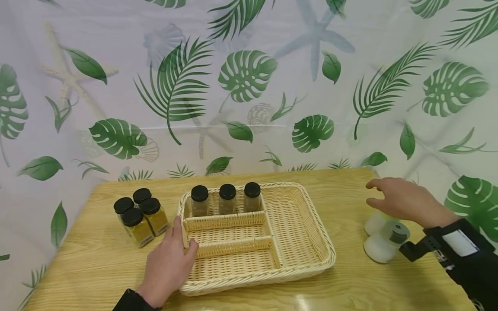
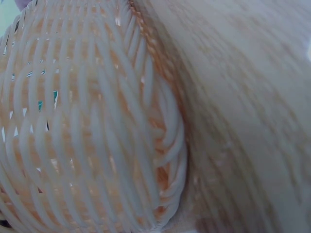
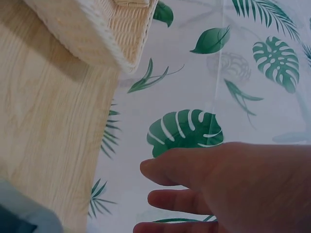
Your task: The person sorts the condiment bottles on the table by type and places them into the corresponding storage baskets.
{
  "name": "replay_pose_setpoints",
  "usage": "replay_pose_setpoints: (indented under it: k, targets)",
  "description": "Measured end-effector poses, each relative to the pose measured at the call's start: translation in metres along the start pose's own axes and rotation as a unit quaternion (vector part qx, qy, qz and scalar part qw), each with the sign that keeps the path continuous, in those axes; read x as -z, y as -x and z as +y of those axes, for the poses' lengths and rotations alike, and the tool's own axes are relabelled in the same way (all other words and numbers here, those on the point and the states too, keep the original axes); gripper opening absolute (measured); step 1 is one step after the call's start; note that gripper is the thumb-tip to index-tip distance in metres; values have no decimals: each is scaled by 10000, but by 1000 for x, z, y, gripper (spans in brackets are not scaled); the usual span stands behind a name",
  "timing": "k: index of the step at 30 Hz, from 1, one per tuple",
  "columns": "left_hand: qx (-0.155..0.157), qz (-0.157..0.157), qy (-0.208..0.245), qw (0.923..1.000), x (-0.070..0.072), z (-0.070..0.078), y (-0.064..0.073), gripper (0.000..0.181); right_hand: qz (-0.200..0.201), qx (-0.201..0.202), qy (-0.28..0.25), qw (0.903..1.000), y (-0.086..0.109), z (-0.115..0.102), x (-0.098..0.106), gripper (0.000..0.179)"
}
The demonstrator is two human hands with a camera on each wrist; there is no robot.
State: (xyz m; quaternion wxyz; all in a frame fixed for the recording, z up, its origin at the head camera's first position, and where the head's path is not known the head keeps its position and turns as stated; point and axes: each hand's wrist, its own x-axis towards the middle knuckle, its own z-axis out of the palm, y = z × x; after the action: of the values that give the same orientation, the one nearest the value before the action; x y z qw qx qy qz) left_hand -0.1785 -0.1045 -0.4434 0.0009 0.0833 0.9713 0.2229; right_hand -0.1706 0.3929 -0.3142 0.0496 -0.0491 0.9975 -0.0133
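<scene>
My left hand (image 1: pixel 167 261) grips the left side wall of a woven wicker basket (image 1: pixel 289 276), thumb over the rim and fingers along the outside. In the left wrist view, the basket's weave (image 2: pixel 82 111) fills the left side close up. Three black-lidded spice jars (image 1: pixel 227 198) stand upright in the basket's back-left compartment. My right hand (image 1: pixel 404 202) hovers at the right with its fingers apart and nothing between them, near pale rounded containers (image 1: pixel 378 249) and a grey-lidded one (image 1: pixel 399 232). The right wrist view shows this hand's spread fingers (image 3: pixel 170 167).
Left of the basket stand several black-lidded jars (image 1: pixel 145 231) with yellow contents, grouped together. The wooden table (image 1: pixel 85 268) ends at a leaf-patterned cloth (image 1: pixel 249 142) hanging behind it. Dividers (image 1: pixel 233 248) split the basket's left part, beside one long right compartment (image 1: pixel 292 224).
</scene>
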Motion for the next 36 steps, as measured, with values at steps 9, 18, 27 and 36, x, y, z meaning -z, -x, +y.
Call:
replay_pose_setpoints:
  k: [9, 18, 27, 36]
  targets:
    - [41, -163, -21, 9999, 4, -1, 1, 75, -296, -195, -134, 9993, 0, 21, -11, 54]
    - [4, -163, -11, 9999, 4, 0, 0, 75, -595, -395, -146, 9973, 0, 33, -17, 53]
    - [91, -357, 178, 9992, 2, 0, 1, 76, -889, -436, -184, 9949, -2, 41, -29, 52]
    - [66, -257, 130, 9996, 3, 0, -1, 76, -885, -265, -312, 9952, -7, 44, -33, 41]
